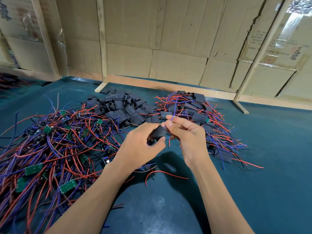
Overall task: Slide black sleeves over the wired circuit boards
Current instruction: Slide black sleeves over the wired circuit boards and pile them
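Observation:
My left hand [143,142] grips a black sleeve [158,132] with a small circuit board partly showing at its lower end, held above the table. My right hand [184,130] pinches the blue and red wires [170,119] that stick out of the sleeve's upper end. A heap of bare green boards with red, blue and black wires [55,146] covers the left of the table. A pile of loose black sleeves [121,107] lies at the middle back. Sleeved boards with wires [199,115] are piled at the right.
The teal table surface [168,208] runs to a wooden rail and cardboard wall [168,48] at the back. One loose red wire [162,173] lies under my wrists. Another tangle of wires [10,81] sits at the far left.

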Action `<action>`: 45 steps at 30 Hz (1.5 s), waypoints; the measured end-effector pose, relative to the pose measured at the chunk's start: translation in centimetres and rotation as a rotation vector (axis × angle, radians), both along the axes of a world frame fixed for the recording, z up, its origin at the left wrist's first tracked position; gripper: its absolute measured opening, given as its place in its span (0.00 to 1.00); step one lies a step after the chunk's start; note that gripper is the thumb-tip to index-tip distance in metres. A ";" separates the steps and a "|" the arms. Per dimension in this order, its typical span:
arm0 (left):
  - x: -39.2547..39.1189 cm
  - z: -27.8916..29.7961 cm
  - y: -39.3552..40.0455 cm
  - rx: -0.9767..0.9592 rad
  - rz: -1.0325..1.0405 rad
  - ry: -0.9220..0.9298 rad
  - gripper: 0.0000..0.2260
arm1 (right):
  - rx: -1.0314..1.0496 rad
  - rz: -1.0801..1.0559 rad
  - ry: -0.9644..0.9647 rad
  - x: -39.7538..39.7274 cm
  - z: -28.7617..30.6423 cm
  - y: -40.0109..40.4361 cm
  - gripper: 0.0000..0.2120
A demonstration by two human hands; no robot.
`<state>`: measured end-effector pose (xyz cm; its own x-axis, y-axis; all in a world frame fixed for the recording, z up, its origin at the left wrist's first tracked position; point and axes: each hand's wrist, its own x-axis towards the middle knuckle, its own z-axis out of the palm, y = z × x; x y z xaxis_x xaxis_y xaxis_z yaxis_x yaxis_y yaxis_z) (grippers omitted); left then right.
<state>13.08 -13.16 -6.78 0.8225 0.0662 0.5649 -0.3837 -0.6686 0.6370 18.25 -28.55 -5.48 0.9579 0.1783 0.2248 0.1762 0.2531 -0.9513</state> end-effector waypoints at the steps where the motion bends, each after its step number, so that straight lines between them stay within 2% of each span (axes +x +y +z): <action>1: -0.1 0.1 0.0 0.011 0.001 0.011 0.14 | 0.017 -0.003 0.008 0.0 0.1 0.1 0.06; 6: -0.3 0.2 -0.1 0.092 0.074 0.031 0.14 | 0.144 -0.027 0.055 -0.1 0.3 0.3 0.05; 11: -0.2 0.2 -0.1 0.136 0.144 0.003 0.14 | 0.118 -0.010 0.005 -0.4 0.4 0.2 0.05; 14: 0.0 0.0 0.0 0.184 0.195 -0.009 0.10 | 0.055 -0.032 -0.088 -0.6 0.5 0.5 0.05; 16: 0.3 -0.2 0.2 0.209 0.213 0.005 0.09 | 0.067 -0.026 -0.090 -0.8 0.5 0.6 0.05; 18: 0.3 -0.3 0.3 0.205 0.206 0.021 0.13 | 0.092 -0.025 -0.048 -0.7 0.5 0.6 0.04; 22: 0.2 -0.3 0.5 0.127 0.082 0.073 0.23 | 0.128 -0.025 0.035 -0.6 0.5 0.3 0.03; 26: 0.3 -0.4 0.7 0.041 0.008 0.066 0.27 | 0.184 -0.052 0.053 -0.4 0.6 0.0 0.02; 33: 0.7 -0.7 0.4 -0.118 -0.070 -0.109 0.17 | 0.220 -0.079 0.073 -0.5 0.7 0.1 0.06; 36: 0.8 -0.6 0.3 -0.192 -0.083 -0.049 0.13 | 0.236 -0.068 0.082 -0.6 0.9 0.2 0.08; 39: 0.9 -0.1 0.3 -0.386 -0.196 0.078 0.09 | 0.230 -0.076 0.078 -0.5 1.0 0.2 0.04; 42: 0.8 0.5 0.6 -0.527 -0.313 0.135 0.08 | 0.222 -0.099 0.070 -0.4 0.9 0.3 0.06; 45: 0.9 0.6 1.0 -0.607 -0.332 0.165 0.09 | 0.225 -0.110 0.066 -0.5 0.9 0.4 0.07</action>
<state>14.00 -12.16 -6.21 0.9255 0.0606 0.3738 -0.3718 -0.0416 0.9274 17.80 -28.13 -4.57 0.9827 0.0245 0.1836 0.1540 0.4426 -0.8834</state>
